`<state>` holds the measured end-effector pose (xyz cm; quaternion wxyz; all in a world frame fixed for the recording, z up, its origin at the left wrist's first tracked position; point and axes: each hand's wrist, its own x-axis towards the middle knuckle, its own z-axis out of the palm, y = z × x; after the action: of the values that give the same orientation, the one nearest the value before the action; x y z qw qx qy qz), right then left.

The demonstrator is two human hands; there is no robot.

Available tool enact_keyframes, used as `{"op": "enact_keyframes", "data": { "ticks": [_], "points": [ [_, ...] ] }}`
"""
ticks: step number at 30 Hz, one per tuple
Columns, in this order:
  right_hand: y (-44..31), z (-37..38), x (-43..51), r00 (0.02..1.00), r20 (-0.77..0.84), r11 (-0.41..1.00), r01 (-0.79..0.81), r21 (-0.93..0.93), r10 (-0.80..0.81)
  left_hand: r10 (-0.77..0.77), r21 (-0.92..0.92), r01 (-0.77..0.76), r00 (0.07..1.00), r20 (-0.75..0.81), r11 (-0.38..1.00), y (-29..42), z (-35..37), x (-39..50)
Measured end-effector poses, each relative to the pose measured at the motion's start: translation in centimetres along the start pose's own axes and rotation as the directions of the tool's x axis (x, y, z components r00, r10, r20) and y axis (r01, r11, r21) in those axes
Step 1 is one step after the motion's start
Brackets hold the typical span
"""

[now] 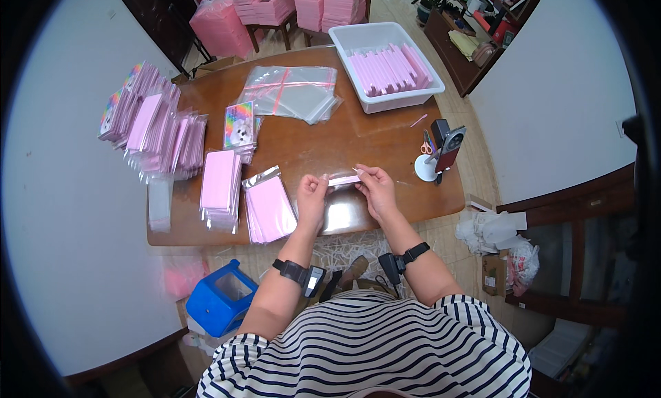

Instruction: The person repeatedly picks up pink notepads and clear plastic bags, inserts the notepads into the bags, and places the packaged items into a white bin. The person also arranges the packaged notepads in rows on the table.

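Over the near part of the table, my left hand (312,197) pinches the left end of a thin pale pink packet (344,180) in clear film, seen nearly edge-on. My right hand (378,192) grips its other end, and a small whitish strip sticks up by that thumb. What the packet contains cannot be made out. Left of my left hand lie a pile of pink packets (271,208) in clear sleeves and a taller pink stack (219,181). Behind that stack are packets with a rainbow picture of a white puppy (239,127).
A white plastic tub (372,104) of pink pieces stands at the back right, beside bundled clear bags (289,90). Many wrapped packets (155,129) crowd the left edge. A phone (450,151) on a stand and scissors (426,146) are at right. A blue stool (219,300) stands below.
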<state>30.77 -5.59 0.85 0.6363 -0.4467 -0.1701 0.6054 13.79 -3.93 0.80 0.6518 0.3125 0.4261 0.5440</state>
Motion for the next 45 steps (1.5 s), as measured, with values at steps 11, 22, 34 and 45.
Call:
{"op": "enact_keyframes", "data": {
  "ticks": [11, 22, 34, 45],
  "points": [
    [1.3, -3.4, -7.8, 0.943, -0.23, 0.97, -0.242, 0.024, 0.241, -0.363, 0.02, 0.365, 0.928, -0.081, 0.931, -1.4, -2.1, -8.4],
    [7.2, -6.8, -12.5, 0.931, -0.259, 0.966, -0.251, 0.063, 0.258, -0.433, -0.137, 0.414, 0.884, -0.175, 0.9, -5.9, -4.6, -11.9],
    [10.6, 3.6, -10.2, 0.992, -0.056, 0.988, -0.121, -0.093, 0.116, 0.12, 0.693, -0.04, 0.99, -0.068, 0.72, 2.3, -12.6, -8.5],
    [18.1, 7.0, -4.3, 0.986, -0.002, 0.203, 0.032, -0.979, -0.166, -0.082, 0.876, 0.291, 0.956, -0.282, 0.385, 2.6, -22.4, -1.6]
  ]
}}
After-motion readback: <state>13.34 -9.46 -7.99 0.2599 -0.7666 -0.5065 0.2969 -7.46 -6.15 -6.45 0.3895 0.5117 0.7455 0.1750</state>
